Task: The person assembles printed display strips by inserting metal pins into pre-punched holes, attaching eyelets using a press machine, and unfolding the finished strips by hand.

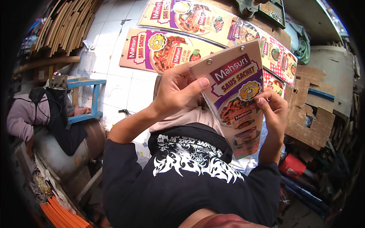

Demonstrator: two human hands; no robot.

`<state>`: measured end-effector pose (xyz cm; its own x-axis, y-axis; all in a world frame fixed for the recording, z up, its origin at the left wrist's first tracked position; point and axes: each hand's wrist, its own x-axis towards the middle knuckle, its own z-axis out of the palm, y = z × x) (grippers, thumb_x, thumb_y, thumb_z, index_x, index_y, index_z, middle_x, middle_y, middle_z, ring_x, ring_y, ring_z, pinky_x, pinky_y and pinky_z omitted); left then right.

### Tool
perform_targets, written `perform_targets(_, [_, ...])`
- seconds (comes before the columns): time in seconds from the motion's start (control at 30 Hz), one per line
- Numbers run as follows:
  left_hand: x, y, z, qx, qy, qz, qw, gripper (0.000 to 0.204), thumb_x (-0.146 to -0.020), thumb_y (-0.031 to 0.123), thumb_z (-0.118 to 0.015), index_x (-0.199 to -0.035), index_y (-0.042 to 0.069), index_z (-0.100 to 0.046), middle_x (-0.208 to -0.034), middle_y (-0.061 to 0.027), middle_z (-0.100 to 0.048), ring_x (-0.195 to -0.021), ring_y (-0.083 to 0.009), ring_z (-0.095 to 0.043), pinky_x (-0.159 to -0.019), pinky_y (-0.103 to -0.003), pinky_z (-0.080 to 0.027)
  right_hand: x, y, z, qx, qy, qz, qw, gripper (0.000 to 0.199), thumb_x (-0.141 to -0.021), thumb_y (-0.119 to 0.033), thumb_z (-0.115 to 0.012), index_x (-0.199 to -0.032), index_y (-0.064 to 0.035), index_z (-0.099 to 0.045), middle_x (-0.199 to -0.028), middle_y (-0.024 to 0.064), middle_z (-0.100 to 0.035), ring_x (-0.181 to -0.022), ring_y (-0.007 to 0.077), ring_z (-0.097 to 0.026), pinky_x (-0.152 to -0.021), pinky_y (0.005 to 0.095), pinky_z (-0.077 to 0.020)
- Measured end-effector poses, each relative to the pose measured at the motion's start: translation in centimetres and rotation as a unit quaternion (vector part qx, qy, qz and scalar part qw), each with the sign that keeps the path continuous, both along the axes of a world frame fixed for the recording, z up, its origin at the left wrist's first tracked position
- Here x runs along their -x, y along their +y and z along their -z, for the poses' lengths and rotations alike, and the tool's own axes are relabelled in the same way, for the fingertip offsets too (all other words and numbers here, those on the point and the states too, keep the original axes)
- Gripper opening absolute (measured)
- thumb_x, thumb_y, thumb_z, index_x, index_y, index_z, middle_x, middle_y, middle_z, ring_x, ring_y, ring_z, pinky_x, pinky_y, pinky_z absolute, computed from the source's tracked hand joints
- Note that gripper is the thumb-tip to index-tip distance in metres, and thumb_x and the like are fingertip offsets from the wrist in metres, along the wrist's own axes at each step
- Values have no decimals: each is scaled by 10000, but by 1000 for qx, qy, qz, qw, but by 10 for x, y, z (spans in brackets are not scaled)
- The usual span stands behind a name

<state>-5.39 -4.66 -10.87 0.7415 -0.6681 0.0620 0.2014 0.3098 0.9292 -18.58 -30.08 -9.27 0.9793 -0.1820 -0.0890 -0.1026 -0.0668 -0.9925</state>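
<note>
A long, narrow printed sign panel (pixel 239 102) is held up in front of my chest, tilted, with food pictures and a purple-and-yellow design on it. Two metal eyelets sit near its upper edge. My left hand (pixel 176 89) is closed around its left edge, thumb on the printed face and fingers hidden behind. My right hand (pixel 273 110) pinches the opposite edge at mid-height, thumb and fingertips close to the round yellow badge. Beyond the held panel lie similar printed panels (pixel 167 49), one with eyelets showing at its left end; the held one partly covers them.
At the far right stands a metal tool with a dark tray of small parts (pixel 274 13). Cut brown boards (pixel 310 106) lean at right. A blue frame stool (pixel 85 100) and another person (pixel 34 110) are at left, below stacked wooden strips (pixel 66 26). Orange rods (pixel 62 214) lie lower left.
</note>
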Motion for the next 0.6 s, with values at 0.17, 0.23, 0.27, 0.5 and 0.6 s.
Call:
perform_targets(0.17, [15, -7, -16, 40, -48, -38, 997, 416, -908, 28, -572, -1285, -108, -459, -1070, -153, -649, -974, -142, -612, -850, -275, -497, -7, 20, -12, 141, -203, 159, 956, 95, -879, -33, -631, -934, 44, -632, -1002, 102, -623, -954, 186, -584, -906, 328, -441])
perform_targets(0.23, [19, -6, -16, 24, -80, -50, 995, 442, -911, 30, -559, -1307, -118, -429, -1107, -170, -634, -1001, -156, -609, -877, -289, -489, -6, 25, -21, 200, -277, 155, 927, 110, -854, -30, -662, -937, 39, -641, -954, 137, -639, -843, 208, -621, -792, 315, -500])
perform_targets(0.27, [21, -8, -17, 26, -82, -45, 995, 442, -911, 30, -559, -1307, -118, -429, -1107, -170, -634, -1001, -156, -609, -877, -289, -489, -4, 30, -25, 178, -293, 134, 930, 110, -846, -22, -670, -934, 37, -643, -921, 139, -646, -788, 198, -627, -730, 295, -514])
perform_targets(0.5, [36, -21, -24, 88, -101, -102, 986, 480, -921, 10, -535, -1363, -101, -384, -1226, -210, -580, -1084, -179, -574, -922, -279, -451, -42, 72, -46, 288, -372, 87, 878, 211, -745, 7, -750, -937, -3, -662, -775, 110, -664, -629, 170, -642, -512, 266, -496])
perform_targets(0.6, [42, -16, -29, 73, -106, -92, 987, 485, -925, 17, -534, -1370, -97, -378, -1231, -212, -578, -1086, -181, -572, -913, -277, -458, -50, 81, -50, 309, -374, 76, 871, 229, -729, 17, -743, -938, -7, -652, -760, 103, -659, -608, 180, -641, -491, 281, -496])
